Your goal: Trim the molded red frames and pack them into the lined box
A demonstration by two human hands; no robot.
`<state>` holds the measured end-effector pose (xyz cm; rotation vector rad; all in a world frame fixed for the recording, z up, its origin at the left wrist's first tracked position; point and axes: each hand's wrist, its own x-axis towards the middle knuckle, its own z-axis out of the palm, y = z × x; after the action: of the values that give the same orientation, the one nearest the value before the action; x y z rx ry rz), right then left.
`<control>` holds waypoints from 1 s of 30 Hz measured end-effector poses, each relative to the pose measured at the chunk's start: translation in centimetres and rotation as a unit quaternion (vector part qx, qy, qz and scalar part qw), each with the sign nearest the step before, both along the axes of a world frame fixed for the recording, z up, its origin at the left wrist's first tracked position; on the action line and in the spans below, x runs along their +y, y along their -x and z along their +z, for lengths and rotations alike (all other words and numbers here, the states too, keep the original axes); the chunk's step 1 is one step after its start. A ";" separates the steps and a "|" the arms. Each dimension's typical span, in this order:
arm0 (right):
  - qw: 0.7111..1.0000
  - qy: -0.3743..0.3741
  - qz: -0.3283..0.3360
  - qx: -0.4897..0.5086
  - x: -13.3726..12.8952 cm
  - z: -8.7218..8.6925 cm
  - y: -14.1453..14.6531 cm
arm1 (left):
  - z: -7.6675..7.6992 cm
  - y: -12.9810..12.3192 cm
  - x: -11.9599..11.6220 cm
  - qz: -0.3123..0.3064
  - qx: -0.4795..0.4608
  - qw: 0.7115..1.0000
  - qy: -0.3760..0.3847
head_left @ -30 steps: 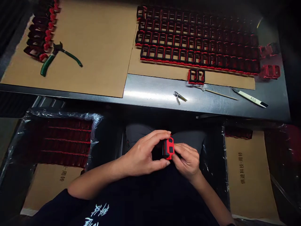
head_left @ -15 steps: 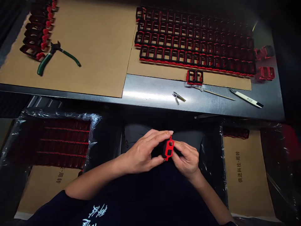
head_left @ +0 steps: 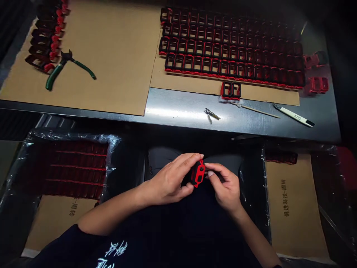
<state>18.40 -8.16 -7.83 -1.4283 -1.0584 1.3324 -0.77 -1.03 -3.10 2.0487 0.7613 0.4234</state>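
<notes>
My left hand [head_left: 170,180] grips a small red and black plastic part [head_left: 200,173] between its fingers above and its thumb below. The red face, with a round hole and a square hole, points up and toward the right. Fingertips of my right hand [head_left: 225,186] meet the right edge of this part, thumb and forefinger close together. Whether anything small sits between those two fingertips is too fine to see. Both hands are over my lap, in front of the metal table [head_left: 178,108].
Rows of red-black frames [head_left: 206,65] stand on cardboard, with two more frames [head_left: 231,90] in front. Green-handled cutters [head_left: 54,76], nail clippers [head_left: 212,114], a thin stick [head_left: 260,111] and a white-handled knife [head_left: 295,117] lie on the table. Plastic-lined bins [head_left: 111,143] flank me.
My right hand has drawn slightly to the right, its thumb and forefinger now showing at the part's edge. The part has tilted a little in my left hand.
</notes>
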 end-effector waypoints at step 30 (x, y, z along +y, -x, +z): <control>0.800 0.150 0.118 0.568 -0.3 -4.0 0.1 | 0.4 0.2 1.2 -0.097 0.002 0.995 -0.020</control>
<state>18.28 -8.48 -11.78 -0.4252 -0.1912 2.1631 -0.99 0.22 -2.66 2.1386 0.5535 0.3261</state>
